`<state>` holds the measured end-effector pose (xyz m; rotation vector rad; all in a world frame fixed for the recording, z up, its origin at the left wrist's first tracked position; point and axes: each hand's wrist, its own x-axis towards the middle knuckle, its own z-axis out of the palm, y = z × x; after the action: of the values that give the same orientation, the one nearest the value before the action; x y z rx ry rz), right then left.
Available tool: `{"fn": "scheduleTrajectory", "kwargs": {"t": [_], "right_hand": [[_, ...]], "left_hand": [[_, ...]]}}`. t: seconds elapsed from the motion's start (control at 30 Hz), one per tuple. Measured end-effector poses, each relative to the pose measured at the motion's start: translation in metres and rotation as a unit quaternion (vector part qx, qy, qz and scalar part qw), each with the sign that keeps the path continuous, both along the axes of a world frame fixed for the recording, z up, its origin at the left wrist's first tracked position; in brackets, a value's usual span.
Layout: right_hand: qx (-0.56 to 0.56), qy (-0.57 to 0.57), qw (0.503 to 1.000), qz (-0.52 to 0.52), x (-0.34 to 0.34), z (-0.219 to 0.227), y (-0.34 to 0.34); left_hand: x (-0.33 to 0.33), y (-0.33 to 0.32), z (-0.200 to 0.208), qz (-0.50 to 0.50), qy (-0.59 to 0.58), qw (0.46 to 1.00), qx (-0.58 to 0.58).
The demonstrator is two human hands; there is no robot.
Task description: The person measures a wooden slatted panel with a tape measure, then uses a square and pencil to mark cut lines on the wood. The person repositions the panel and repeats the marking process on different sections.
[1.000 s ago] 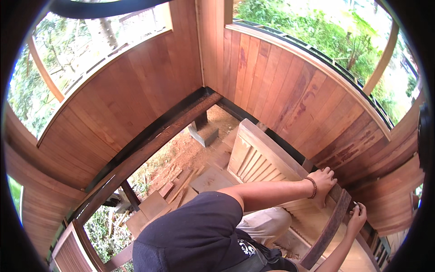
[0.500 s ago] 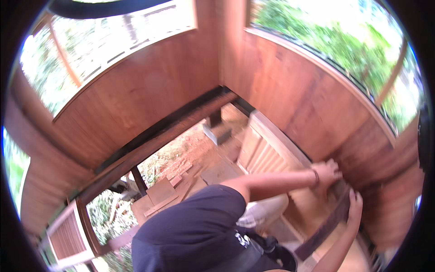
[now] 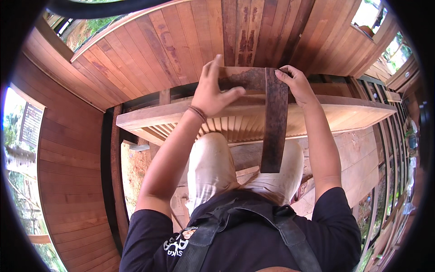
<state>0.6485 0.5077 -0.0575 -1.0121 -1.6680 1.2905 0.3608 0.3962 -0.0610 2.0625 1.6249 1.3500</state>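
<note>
My right hand (image 3: 295,85) grips the upper end of a dark brown wooden board (image 3: 274,127), its thumb on the near face at the corner. The narrow board points down toward my lap. At its top it meets a wider stained board (image 3: 244,78), which lies crosswise along the wall; I cannot tell whether the two are joined. My left hand (image 3: 212,90) is open, thumb and fingers apart, by the left end of that crosswise board. Below both hands, a pale wooden louvered panel (image 3: 335,109) stands on its long edge in front of my knees.
Plank walls (image 3: 154,50) rise ahead, and another plank wall (image 3: 70,167) closes the left side. Dark floor beams (image 3: 117,158) run beside open ground on the left. Loose planks (image 3: 349,156) lie under and right of my legs. Slats and clutter (image 3: 394,167) line the far right.
My view has swung right to face the panel and wall squarely. My left hand has come up with its fingers spread. The dark board now hangs toward my lap, held by my right hand.
</note>
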Motion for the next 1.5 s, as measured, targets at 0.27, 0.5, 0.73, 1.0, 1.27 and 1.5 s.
{"fn": "scheduleTrajectory", "kwargs": {"t": [0.27, 0.5, 0.73, 1.0, 1.27, 1.5], "right_hand": [[0.192, 0.056, 0.972, -0.124, 0.018, 0.084, -0.032], [0.460, 0.113, 0.880, -0.040, 0.060, 0.220, -0.049], [0.414, -0.078, 0.904, -0.065, -0.007, 0.131, -0.029], [0.237, 0.025, 0.970, 0.036, -0.018, 0.013, -0.017], [0.172, -0.019, 0.984, 0.049, -0.013, -0.005, -0.010], [0.209, -0.132, 0.945, -0.213, -0.043, 0.008, -0.025]], "left_hand": [[-0.019, 0.006, -0.007, -0.053, -0.316, 0.933, -0.164], [-0.017, 0.022, -0.007, -0.064, -0.303, 0.934, -0.177], [-0.032, 0.017, -0.011, 0.009, -0.425, 0.901, -0.084], [-0.022, 0.005, -0.002, -0.029, -0.358, 0.932, -0.048], [-0.024, 0.012, -0.009, -0.066, -0.221, 0.966, -0.116], [-0.017, 0.006, -0.006, -0.017, -0.242, 0.968, -0.065]]}}
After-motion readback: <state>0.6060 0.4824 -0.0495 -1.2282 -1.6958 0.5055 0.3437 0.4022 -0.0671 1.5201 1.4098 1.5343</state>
